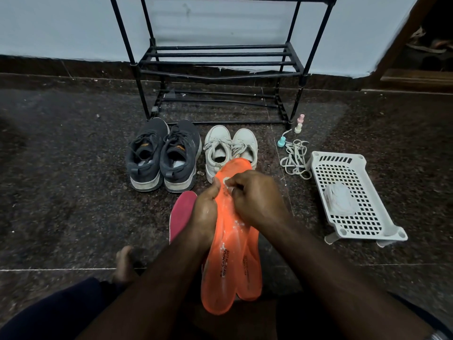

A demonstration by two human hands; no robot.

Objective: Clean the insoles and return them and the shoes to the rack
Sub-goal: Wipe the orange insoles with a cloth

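My left hand (205,212) grips the left edge of an orange insole (226,261), thumb on top. My right hand (255,197) pinches a small white wad (226,180) against the insole's upper part; white specks dot its surface. A second orange insole (251,266) lies under it. A pink insole (180,214) lies on the floor beside my left hand. A grey pair of shoes (163,155) and a white pair of shoes (230,149) stand in front of the black rack (218,62), whose shelves hold nothing.
A white plastic basket (353,195) lies at the right with a white cloth (339,198) in it. Loose white laces (295,157) and small pastel bottles (297,125) sit near the rack's right leg. My bare foot (123,262) rests on the dark stone floor.
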